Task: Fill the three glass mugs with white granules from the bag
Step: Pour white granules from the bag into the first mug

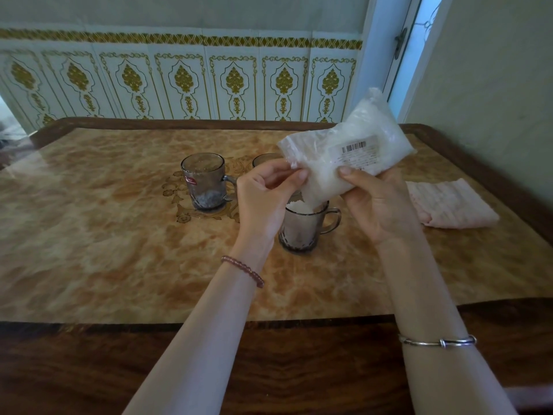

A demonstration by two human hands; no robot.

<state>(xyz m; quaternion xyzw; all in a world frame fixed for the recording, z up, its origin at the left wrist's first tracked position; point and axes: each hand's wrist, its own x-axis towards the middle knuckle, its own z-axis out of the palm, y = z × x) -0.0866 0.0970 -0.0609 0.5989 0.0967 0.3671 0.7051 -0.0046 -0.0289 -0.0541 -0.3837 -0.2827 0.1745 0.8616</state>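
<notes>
Both hands are up over the bench (89, 250) holding a clear bag (353, 148) of white granules tilted, its low corner in the nearest glass mug (302, 229). Left hand (263, 196) pinches the bag's edge, right hand (380, 205) grips its underside. Second mug (205, 181) stands toward the middle; a third (264, 160) peeks out behind the bag. Folded pink cloth (452, 205) lies by the right edge.

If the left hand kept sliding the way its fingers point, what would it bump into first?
Its fingers point rightward, so the left hand, already pinching the bag at its corner, would probably meet the right hand next; depth is unclear.
</notes>
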